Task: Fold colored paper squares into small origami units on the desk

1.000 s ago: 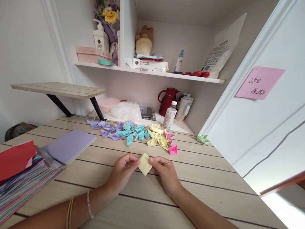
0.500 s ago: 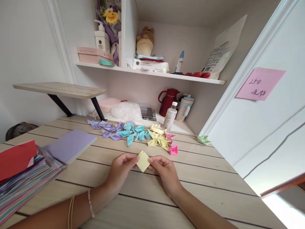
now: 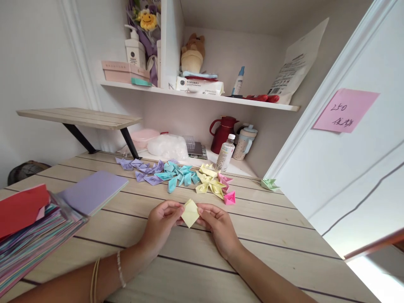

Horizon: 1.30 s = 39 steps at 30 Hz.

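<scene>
Two hands, left (image 3: 162, 225) and right (image 3: 219, 227), pinch opposite corners of a folded yellow paper (image 3: 190, 213) between nearly closed fingers above the worktop (image 3: 252, 269), seemingly to keep its folds flat.

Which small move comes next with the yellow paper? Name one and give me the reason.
Probably line up and press together the layers at the top corner of the yellow paper. They look slightly offset there, while the left hand and right hand each have a grip near one side corner, leaving the top within easy reach of the fingers.
</scene>
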{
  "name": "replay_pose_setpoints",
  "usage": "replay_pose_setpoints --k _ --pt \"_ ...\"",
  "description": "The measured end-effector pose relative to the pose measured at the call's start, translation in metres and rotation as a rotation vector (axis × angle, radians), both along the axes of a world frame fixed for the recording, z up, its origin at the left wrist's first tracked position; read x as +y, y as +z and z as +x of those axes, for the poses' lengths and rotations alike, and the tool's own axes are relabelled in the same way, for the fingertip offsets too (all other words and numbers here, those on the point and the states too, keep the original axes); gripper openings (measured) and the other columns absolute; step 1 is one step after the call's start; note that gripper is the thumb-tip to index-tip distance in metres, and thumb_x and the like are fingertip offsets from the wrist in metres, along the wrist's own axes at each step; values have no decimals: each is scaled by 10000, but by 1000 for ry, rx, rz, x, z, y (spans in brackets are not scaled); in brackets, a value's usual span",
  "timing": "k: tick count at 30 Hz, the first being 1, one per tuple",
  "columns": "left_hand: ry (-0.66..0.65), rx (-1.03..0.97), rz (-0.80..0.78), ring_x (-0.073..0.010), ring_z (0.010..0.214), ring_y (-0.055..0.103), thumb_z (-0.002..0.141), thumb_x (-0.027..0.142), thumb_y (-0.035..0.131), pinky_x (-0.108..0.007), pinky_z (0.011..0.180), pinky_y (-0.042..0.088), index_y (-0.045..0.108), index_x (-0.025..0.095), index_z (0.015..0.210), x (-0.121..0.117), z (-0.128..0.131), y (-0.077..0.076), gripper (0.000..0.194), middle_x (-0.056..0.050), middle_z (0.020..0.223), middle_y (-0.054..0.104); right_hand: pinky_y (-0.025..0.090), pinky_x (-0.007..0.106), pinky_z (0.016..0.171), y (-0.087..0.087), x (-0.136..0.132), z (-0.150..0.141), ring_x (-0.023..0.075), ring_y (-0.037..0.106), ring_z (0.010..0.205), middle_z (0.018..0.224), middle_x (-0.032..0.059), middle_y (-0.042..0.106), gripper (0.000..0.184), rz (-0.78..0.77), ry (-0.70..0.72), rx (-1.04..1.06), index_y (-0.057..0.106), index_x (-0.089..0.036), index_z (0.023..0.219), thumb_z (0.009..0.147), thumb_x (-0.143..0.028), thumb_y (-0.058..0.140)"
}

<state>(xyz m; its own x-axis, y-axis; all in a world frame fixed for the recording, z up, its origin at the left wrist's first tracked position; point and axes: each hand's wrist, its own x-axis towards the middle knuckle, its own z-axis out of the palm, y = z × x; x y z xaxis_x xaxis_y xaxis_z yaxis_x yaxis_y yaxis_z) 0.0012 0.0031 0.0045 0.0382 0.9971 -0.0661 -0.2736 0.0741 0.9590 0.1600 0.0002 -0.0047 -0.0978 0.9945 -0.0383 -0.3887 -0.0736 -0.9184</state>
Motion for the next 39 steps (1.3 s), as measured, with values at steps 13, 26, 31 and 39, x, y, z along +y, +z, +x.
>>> replay_pose_setpoints --k 13,26,31,39 --pt "-132 137 27 -213 718 648 638 389 685 -286 641 510 698 124 781 0 -1 -3 301 -89 759 711 489 298 659 1 -2 -3 164 624 651 694 40 681 363 42 78 -47 672 -144 911 625 -358 739" --pt "-157 149 43 -206 705 641 671 387 658 -304 660 507 688 128 758 -2 -1 -2 275 -86 746 707 481 298 665 3 -4 -3 156 613 635 685 43 682 343 54 93 -72 689 -156 900 642 -380 721" --pt "-176 172 35 -195 699 636 676 376 654 -281 634 498 678 123 798 -1 -1 -5 282 -88 754 702 463 281 633 0 -3 -3 142 581 605 629 22 651 335 73 60 -81 691 -152 883 634 -372 727" --pt "-285 293 212 -165 646 599 759 360 556 -262 601 478 689 124 825 -1 0 -10 279 -59 725 676 446 271 603 -2 -4 0 157 575 640 730 54 672 349 59 10 -142 678 -148 866 630 -402 723"
